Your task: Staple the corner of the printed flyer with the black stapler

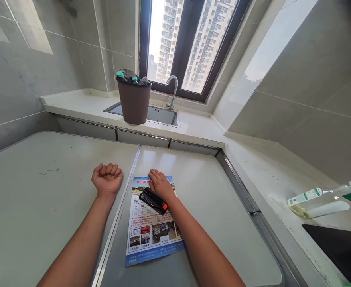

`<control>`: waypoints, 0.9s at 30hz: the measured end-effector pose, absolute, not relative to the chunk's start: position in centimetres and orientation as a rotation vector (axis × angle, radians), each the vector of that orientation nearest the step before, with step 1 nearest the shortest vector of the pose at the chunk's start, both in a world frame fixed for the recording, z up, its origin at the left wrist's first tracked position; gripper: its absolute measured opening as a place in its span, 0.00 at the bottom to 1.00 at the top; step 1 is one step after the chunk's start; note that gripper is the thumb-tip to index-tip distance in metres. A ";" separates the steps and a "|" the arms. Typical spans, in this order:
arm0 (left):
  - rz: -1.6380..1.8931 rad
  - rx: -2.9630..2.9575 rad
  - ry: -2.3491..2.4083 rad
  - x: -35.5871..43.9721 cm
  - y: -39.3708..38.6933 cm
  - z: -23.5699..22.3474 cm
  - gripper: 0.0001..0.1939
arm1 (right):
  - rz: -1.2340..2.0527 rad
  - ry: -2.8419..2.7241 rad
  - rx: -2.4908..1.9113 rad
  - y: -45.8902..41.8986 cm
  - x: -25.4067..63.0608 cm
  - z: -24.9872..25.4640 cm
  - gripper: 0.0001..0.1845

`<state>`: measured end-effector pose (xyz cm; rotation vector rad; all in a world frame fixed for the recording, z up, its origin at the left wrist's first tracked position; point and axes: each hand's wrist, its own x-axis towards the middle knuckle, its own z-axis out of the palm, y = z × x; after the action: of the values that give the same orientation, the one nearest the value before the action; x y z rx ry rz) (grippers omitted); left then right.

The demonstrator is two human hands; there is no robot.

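Note:
My left hand (107,178) rests on the white folding table, palm up, with the fingers curled into a fist; nothing shows in it. On a printed blue-and-white flyer (151,249) my right hand (161,184) lies palm down, its fingers stretched out over the top edge. A black stapler (153,200) with an orange-red end lies slantwise on the flyer, right beside my right thumb and wrist. Part of the flyer is hidden under the stapler, my right hand and forearm.
The white table (58,223) has a seam down its middle. Behind it, a brown bin (134,101) with bottles stands at the sink (163,115), near a curved faucet (173,91). On the right counter lie a clear bottle (328,203) and a black panel (337,247).

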<state>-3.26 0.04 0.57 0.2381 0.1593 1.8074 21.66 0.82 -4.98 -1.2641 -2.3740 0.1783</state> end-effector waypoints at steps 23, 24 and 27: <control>1.766 0.375 0.323 -2.3 0.0 0.9 0.29 | 0.306 -2.363 -1.237 -0.7 20.2 -3.6 0.22; 1.754 0.379 0.317 -2.3 0.0 0.9 0.29 | 0.309 -2.355 -1.241 -0.7 20.2 -3.6 0.23; 1.734 0.390 0.315 -2.3 0.0 0.9 0.29 | 0.309 -2.320 -1.280 -0.8 20.2 -3.8 0.22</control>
<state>-2.25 0.00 0.87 0.3902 0.3154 1.7344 20.17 -0.77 -3.82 -1.2796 -2.3202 0.3095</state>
